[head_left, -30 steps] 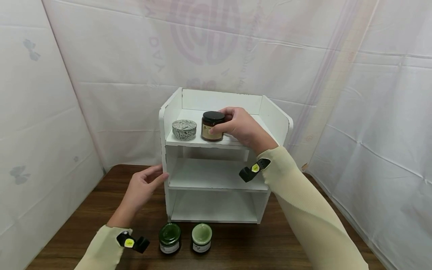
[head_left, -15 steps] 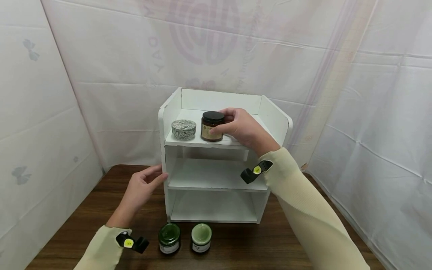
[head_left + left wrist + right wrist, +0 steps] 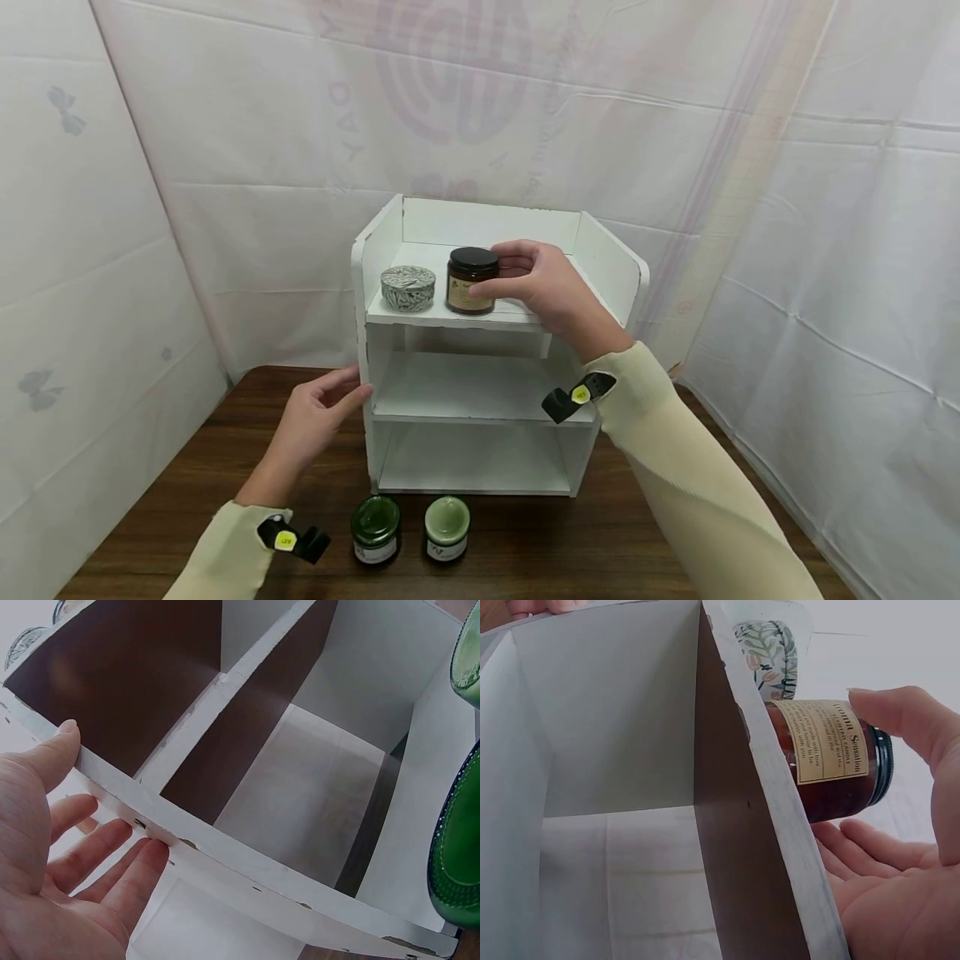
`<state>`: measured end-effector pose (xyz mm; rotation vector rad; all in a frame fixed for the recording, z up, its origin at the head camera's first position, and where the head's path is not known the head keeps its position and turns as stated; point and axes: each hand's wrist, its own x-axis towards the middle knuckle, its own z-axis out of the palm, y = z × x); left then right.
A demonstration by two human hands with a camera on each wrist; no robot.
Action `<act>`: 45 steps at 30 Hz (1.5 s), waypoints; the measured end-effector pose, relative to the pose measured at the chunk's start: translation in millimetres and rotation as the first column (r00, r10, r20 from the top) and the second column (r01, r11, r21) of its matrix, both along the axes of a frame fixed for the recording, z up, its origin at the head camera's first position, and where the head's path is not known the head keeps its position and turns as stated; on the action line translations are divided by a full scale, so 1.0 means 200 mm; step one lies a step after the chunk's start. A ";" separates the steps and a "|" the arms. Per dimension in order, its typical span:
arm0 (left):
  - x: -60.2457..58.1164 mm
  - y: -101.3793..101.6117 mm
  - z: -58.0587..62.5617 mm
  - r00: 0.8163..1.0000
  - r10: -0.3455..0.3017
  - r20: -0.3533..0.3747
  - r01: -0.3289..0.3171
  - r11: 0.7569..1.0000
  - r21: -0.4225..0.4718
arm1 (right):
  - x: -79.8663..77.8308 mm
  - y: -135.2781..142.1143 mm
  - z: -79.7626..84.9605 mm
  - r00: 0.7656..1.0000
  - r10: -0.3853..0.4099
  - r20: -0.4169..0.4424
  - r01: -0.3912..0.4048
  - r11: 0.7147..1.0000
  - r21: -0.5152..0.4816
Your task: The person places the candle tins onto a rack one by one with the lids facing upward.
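On the top shelf of a small white shelf unit stands an amber candle jar, upright, with a black lid and a cream label reading "scented candle". My right hand is around its right side. Its thumb is at the label, while the other fingers extend loosely behind; in the right wrist view they show a gap from the glass. My left hand touches the unit's left side panel, thumb on the front edge and relaxed fingertips against the outer face. A round patterned tin sits left of the jar.
Two green glass jars stand on the brown wooden table before the unit: a dark green jar and a light green jar. Below the top are a middle shelf and a bottom shelf. White sheeting hangs behind.
My right hand has eased slightly to the right, its fingers loosening from the candle jar, which stays in place. The left hand keeps its place at the side panel.
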<state>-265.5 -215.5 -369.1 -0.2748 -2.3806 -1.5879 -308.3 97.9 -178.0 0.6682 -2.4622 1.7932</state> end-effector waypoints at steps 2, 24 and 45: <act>0.00 0.00 0.00 1.000 0.003 0.003 -0.003 1.000 -0.008 | 0.01 0.01 0.00 1.000 -0.007 0.008 0.008 1.000 -0.018; 0.00 0.02 0.00 1.000 0.017 0.010 -0.017 1.000 0.002 | 0.24 0.18 -0.17 0.990 -0.042 -0.137 0.009 0.974 -0.227; 0.02 0.03 0.00 1.000 0.010 0.009 -0.010 1.000 0.028 | 0.40 0.22 -0.55 0.945 0.023 -0.327 -0.143 0.927 -0.347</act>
